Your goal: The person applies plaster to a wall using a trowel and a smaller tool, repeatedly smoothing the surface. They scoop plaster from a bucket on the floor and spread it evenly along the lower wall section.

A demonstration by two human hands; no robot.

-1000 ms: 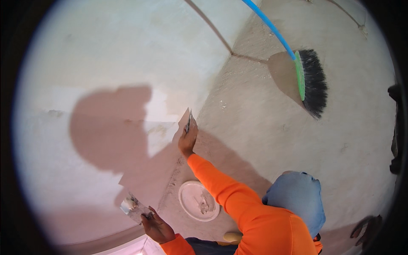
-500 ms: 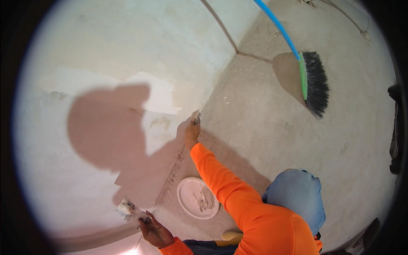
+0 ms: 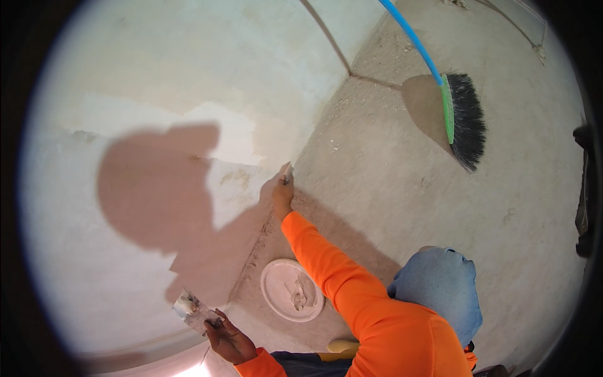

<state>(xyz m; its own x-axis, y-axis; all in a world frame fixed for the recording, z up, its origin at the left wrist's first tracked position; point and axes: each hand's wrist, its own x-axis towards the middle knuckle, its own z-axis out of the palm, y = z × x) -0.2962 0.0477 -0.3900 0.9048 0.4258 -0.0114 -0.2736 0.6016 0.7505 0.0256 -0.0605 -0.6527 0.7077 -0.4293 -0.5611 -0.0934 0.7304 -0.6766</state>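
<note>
In my right hand (image 3: 282, 196), closed at the end of an outstretched orange sleeve, is a small putty knife (image 3: 287, 173). Its tip is at the wall (image 3: 239, 135) low down, close to where wall and floor meet; the fingers partly hide the tool. My left hand (image 3: 231, 342) grips a wide-bladed scraper (image 3: 193, 310) smeared with pale putty, held out at lower left. Between my arms, a round whitish lid or shallow tub (image 3: 266, 290) sits on the floor with a lump of putty (image 3: 303, 293) on it.
A broom (image 3: 466, 122) with black bristles, green head and blue handle stands on the grey floor (image 3: 389, 188) at upper right. Crumbs and dust line the wall's foot. Faded blue cloth (image 3: 436, 283) bulges beside my right arm. Dark objects (image 3: 584, 188) lie at the far right.
My right hand and its putty knife have barely shifted along the wall. The left hand still holds the scraper, with its blade slightly higher. The view has moved a little.
</note>
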